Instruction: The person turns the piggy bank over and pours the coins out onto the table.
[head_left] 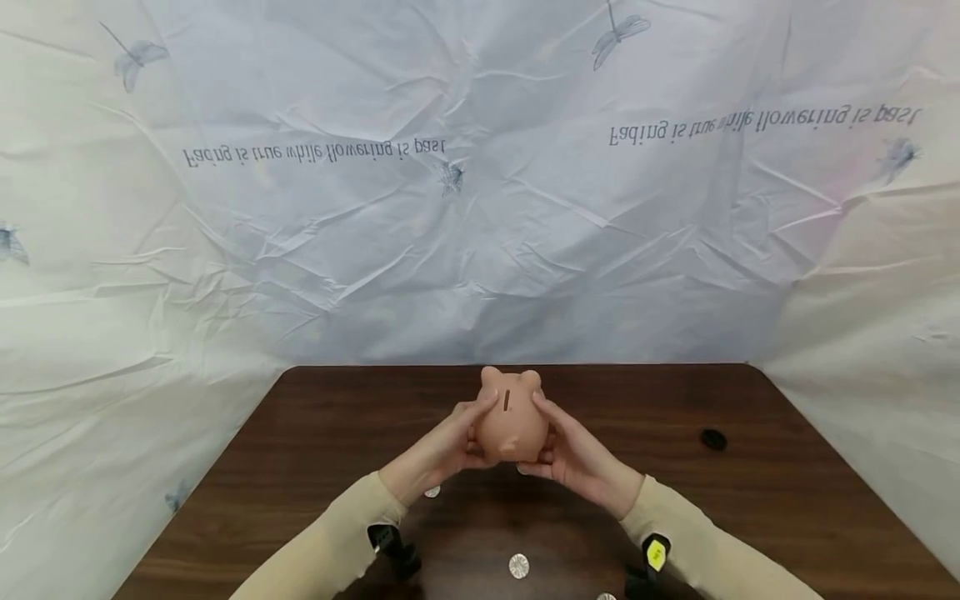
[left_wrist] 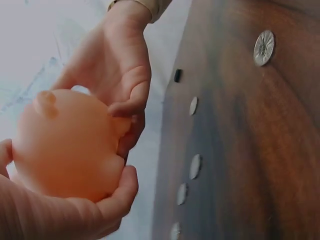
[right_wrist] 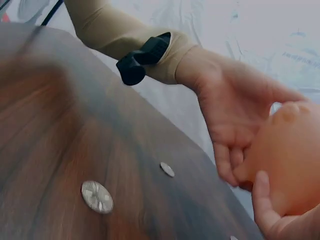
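A pinkish-orange piggy bank is held up over the table between both hands, its coin slot and two ears facing the head camera. My left hand grips its left side, thumb near the slot and fingers curled beneath. On the other side my right hand grips it likewise, thumb on top and fingers under the base. In the left wrist view the snout and the raised underside show. Several silver coins lie on the table below, one coin near the front and another coin by the left wrist.
The dark brown wooden table has rounded far corners. A small black round object lies on its right side. White printed sheeting hangs behind and along both sides. Black wrist-worn devices sit on both sleeves.
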